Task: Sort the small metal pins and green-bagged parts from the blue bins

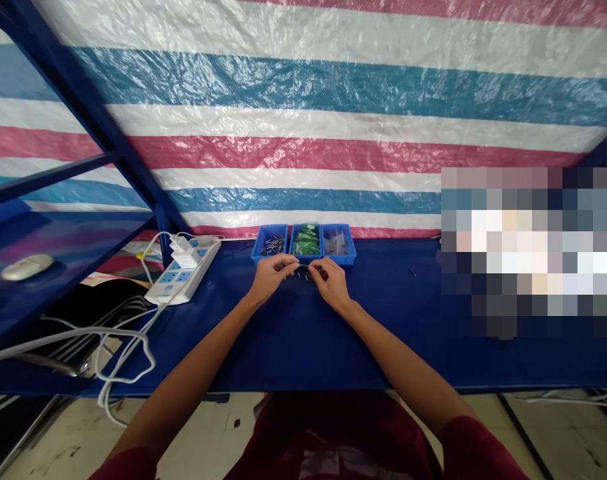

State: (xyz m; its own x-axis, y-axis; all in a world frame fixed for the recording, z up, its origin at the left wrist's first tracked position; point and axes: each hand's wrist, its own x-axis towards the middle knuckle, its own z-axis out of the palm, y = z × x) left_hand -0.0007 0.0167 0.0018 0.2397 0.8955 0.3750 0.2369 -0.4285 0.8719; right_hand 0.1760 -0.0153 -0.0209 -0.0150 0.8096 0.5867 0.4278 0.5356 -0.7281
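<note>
Thin piece (304, 266) spans the space between the two hands, above the near side of the bins, in the middle of the blue table (303, 353). The left hand (272, 277) pinches one end with its fingertips; the right hand (332, 283) appears to pinch the other. Handling of this one piece looks underway, though whether it is finished cannot be told. Beneath the fingers lies a loose group of small dark parts (307, 275), unheld, and one dark part (412, 272) lies well apart to the right. Beyond, the left bin (261, 261) has many slim parts, the middle bin (308, 257) green packets, the right bin (344, 261) clear bags. Nothing shows which contents, if any, are completed, so overall progress is unclear.
</note>
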